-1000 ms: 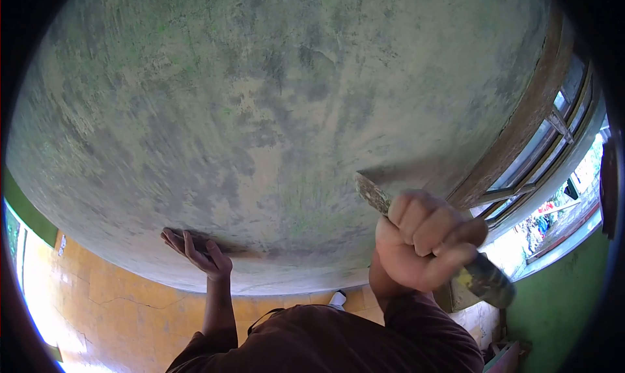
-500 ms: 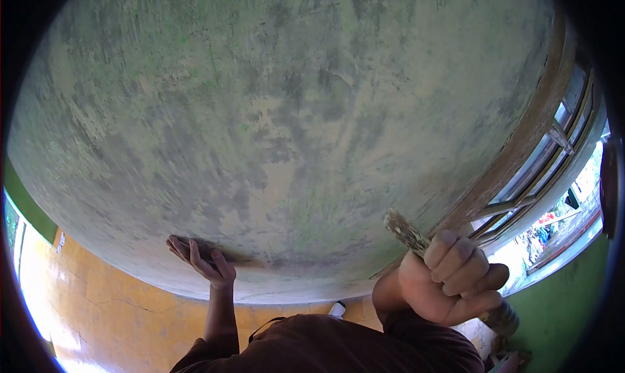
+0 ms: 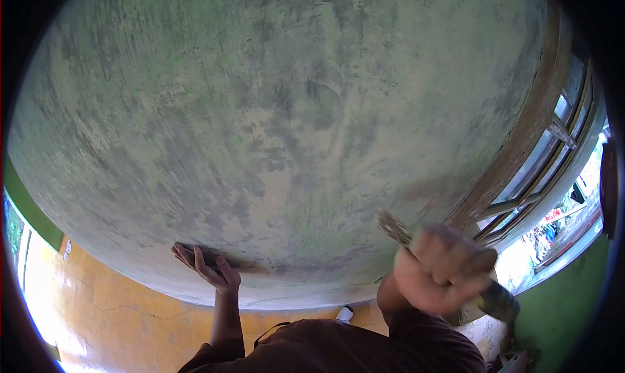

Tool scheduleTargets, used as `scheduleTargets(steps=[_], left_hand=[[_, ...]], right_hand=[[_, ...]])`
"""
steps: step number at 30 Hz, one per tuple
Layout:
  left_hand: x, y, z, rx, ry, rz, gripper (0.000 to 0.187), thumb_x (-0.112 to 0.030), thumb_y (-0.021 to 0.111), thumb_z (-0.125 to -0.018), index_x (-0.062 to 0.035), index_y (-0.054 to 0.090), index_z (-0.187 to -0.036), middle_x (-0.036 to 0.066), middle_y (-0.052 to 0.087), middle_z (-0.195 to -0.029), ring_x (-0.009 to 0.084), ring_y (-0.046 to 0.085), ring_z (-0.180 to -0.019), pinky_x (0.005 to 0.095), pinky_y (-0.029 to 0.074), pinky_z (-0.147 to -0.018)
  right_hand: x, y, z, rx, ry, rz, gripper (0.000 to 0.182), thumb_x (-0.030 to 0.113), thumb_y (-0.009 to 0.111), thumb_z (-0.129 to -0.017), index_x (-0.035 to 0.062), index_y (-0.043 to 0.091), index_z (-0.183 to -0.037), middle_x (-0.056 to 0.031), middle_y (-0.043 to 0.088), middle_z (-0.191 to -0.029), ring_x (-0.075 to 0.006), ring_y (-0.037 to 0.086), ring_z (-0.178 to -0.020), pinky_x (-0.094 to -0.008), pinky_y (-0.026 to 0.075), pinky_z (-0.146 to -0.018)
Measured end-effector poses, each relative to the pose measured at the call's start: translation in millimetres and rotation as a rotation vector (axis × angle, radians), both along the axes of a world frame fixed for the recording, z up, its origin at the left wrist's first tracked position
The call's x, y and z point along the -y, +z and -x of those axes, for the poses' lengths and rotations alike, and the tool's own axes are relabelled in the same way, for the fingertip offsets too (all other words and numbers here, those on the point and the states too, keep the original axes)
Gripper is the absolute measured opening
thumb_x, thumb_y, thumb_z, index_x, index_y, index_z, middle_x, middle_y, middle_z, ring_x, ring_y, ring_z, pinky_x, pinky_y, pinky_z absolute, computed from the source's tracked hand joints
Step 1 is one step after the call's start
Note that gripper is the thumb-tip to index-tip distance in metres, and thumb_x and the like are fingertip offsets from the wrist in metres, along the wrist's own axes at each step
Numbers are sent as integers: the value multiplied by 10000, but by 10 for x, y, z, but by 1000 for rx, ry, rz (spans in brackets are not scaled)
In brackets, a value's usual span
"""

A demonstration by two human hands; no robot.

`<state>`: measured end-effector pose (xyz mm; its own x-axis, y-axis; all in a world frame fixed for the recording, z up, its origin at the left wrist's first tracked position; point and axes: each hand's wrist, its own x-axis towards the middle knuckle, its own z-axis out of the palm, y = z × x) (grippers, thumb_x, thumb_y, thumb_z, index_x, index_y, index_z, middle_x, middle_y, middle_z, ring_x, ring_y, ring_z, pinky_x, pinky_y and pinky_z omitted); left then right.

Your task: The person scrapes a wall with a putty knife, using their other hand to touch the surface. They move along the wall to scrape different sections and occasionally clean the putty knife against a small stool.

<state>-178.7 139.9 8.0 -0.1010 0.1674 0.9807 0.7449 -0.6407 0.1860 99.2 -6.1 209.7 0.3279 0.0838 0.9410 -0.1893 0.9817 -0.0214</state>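
Observation:
A mottled green and grey wall (image 3: 280,132) fills most of the view. My left hand (image 3: 207,267) rests against its lower part with the fingers apart and nothing held. My right hand (image 3: 446,269), blurred by motion, is wrapped round a worn stick-like tool (image 3: 395,228). The tool's pale, rough end points up and left at the wall, and its dark thick end (image 3: 499,302) sticks out below my fist.
A brown wooden frame (image 3: 514,151) with glass panes (image 3: 524,177) runs along the right. An orange tiled floor (image 3: 124,304) lies below the wall. Green wall (image 3: 560,314) shows at the lower right, and a foot (image 3: 345,314) at the bottom.
My right hand and its tool have shifted slightly left and are now blurred. My left hand appears slightly lower and further right, as the whole view has shifted a little.

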Motion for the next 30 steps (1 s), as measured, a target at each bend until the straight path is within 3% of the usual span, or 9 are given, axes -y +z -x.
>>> scheduleTargets(steps=[3,7,10,14,18,22,24,26,30], left_hand=[[1,15,-3,3,-8,1,501,-198,419,-937,5,334,-1387,304,186,-1498,486,128,-1400,609,53,-1113],[6,4,-13,15,-20,4,500,-196,420,-936,4,336,-1386,302,182,-1500,480,127,-1403,609,55,-1114],[10,39,-4,-6,-6,4,499,-194,421,-935,4,338,-1385,300,178,-1502,475,125,-1405,608,54,-1116],[17,24,-7,-6,2,22,497,-200,420,-937,0,339,-1385,299,178,-1502,470,119,-1408,606,51,-1116],[15,38,-10,-5,0,7,495,-203,419,-937,-2,341,-1382,299,179,-1502,467,118,-1410,608,50,-1116],[28,43,-7,-9,-4,12,497,-200,418,-936,-3,337,-1385,296,178,-1503,466,117,-1410,606,48,-1117],[7,19,-4,-4,-5,5,500,-194,417,-933,-2,334,-1388,294,174,-1506,461,116,-1412,601,45,-1119],[13,33,-2,-10,-9,6,504,-191,420,-931,0,332,-1389,293,172,-1506,459,115,-1414,600,43,-1119],[30,64,-10,-15,-10,16,511,-181,428,-924,3,330,-1391,292,170,-1508,456,115,-1415,597,39,-1121]], right_hand=[[7,35,-55,-107,-90,-182,312,306,460,-997,114,356,-774,10,359,-539,-80,276,-433,-269,221,-418],[-129,16,-149,-59,-90,18,291,317,437,-1005,137,364,-788,22,374,-551,-74,269,-433,-254,216,-432],[43,21,-222,10,5,-87,263,294,385,-1022,129,392,-818,28,384,-610,-78,289,-472,-263,255,-487],[48,-17,-232,-3,-39,-190,259,294,387,-1022,127,398,-825,26,382,-605,-77,292,-476,-265,248,-489],[25,39,-224,-16,-3,-2,317,323,388,-1017,148,378,-753,30,377,-569,-71,299,-469,-260,252,-489],[-53,4,-210,-85,-39,-256,275,278,457,-996,114,375,-793,9,384,-562,-90,267,-431,-275,224,-437],[-115,19,-208,10,-108,-15,290,297,437,-1004,125,364,-782,13,381,-559,-80,273,-424,-261,215,-431],[-55,41,-225,-7,-41,-22,303,309,428,-1008,129,354,-776,14,374,-559,-80,276,-430,-257,221,-437],[6,59,-215,-81,-88,-221,295,304,427,-1010,123,350,-789,12,375,-561,-87,265,-435,-270,239,-441]])
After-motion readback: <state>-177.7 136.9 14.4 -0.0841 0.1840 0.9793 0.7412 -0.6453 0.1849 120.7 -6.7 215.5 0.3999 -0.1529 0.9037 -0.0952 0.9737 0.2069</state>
